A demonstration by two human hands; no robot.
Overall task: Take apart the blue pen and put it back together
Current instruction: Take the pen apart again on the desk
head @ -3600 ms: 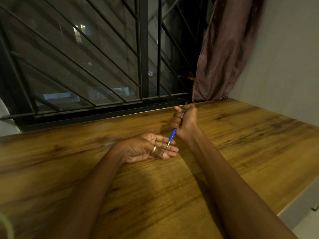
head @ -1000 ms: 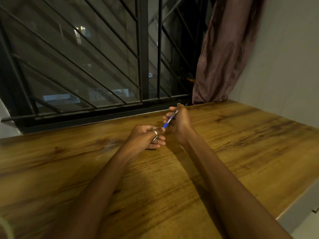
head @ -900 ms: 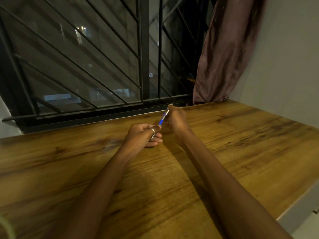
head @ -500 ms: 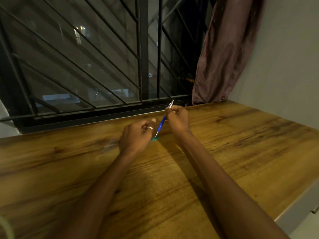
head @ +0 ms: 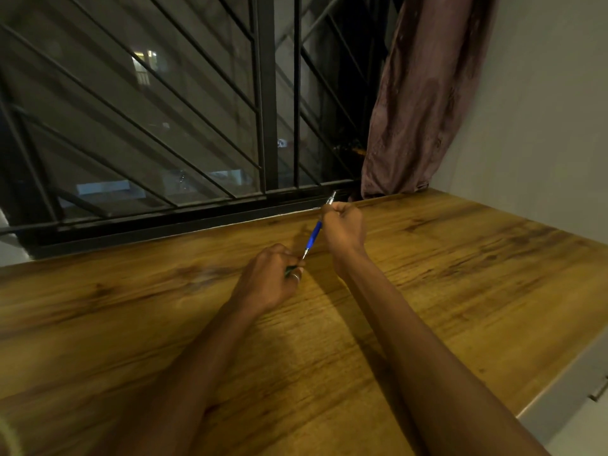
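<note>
The blue pen [head: 314, 236] slants above the wooden table [head: 460, 274], silver clicker end up toward the window, thin tip pointing down-left. My right hand [head: 343, 229] grips its upper part in a fist. My left hand [head: 271, 279], wearing a ring, has curled fingers pinching a small dark piece [head: 291, 269] right at the pen's tip. Whether that piece touches the tip I cannot tell.
A black barred window [head: 197, 126] runs along the table's far edge. A mauve curtain [head: 421, 100] hangs at the back right beside a pale wall [head: 543, 110]. The table's right edge meets a white cabinet [head: 579, 406].
The hands came together at the pen, then drew apart; the pen now shows a bare thin tip, and my left hand has lowered with a small dark piece.
</note>
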